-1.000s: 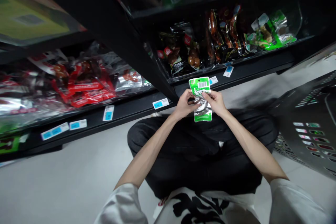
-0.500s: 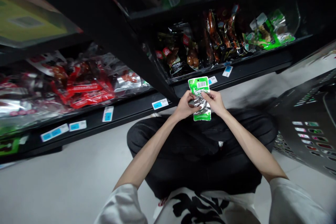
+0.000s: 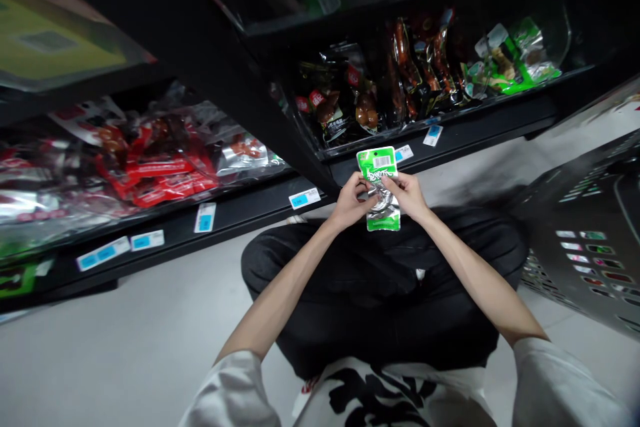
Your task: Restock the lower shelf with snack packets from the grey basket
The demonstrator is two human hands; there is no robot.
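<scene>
Both hands hold a small green and silver snack packet [image 3: 383, 221] upright above my crossed legs, in front of the lowest shelf. My left hand [image 3: 351, 201] grips its left edge, with the thumb on the silver middle. My right hand [image 3: 410, 195] pinches the right side, thumb laid across the front. A barcode shows near the packet's top, under a hang hole. The fingers behind the packet are hidden. Just beyond it, a clear bin [image 3: 345, 145] holds dark packets of brown food [image 3: 367, 110], long sausage-like packs [image 3: 406, 57] and green packets [image 3: 520, 73].
To the left, another shelf section holds red packets [image 3: 160, 177] behind price tags [image 3: 205, 217]. A black upright post [image 3: 240, 73] divides the two sections. A grey perforated basket [image 3: 545, 240] stands at my right on the pale floor [image 3: 165, 340].
The packet has shifted very slightly left within the view, and its silver part catches the light differently. Both hands keep their hold on it.
</scene>
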